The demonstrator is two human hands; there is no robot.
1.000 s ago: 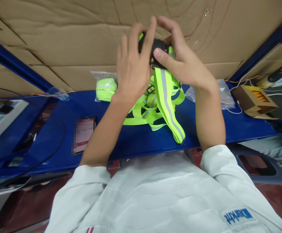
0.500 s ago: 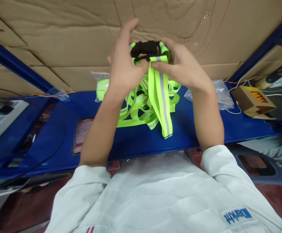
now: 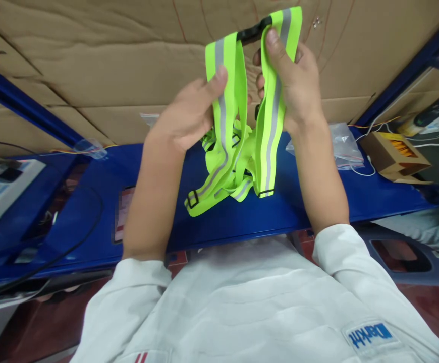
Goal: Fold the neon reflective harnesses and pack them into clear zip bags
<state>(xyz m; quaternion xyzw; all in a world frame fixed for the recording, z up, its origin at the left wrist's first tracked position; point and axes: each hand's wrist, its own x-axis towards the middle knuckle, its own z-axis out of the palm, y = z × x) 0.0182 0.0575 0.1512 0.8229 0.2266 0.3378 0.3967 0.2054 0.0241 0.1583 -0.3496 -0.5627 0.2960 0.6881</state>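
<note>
A neon yellow-green strap harness (image 3: 238, 151) with grey reflective stripes hangs in the air above the blue shelf (image 3: 223, 222). My left hand (image 3: 189, 113) pinches its left band between thumb and fingers. My right hand (image 3: 293, 83) grips the right band, thumb on the front. A black buckle (image 3: 253, 33) joins the two bands at the top, above both hands. The lower loops and a small black slider (image 3: 193, 198) dangle just over the shelf surface.
Cardboard sheets (image 3: 109, 65) line the back. A phone (image 3: 123, 217) lies on the shelf behind my left forearm. Clear plastic bags (image 3: 342, 146) lie to the right, with an open brown box (image 3: 395, 159) and white cables beyond. A black cable (image 3: 71, 242) loops at left.
Both hands have risen and drawn apart, lifting the harness off the shelf. The buckle, earlier covered by my fingers, now sits above them, and the two bands hang straight down.
</note>
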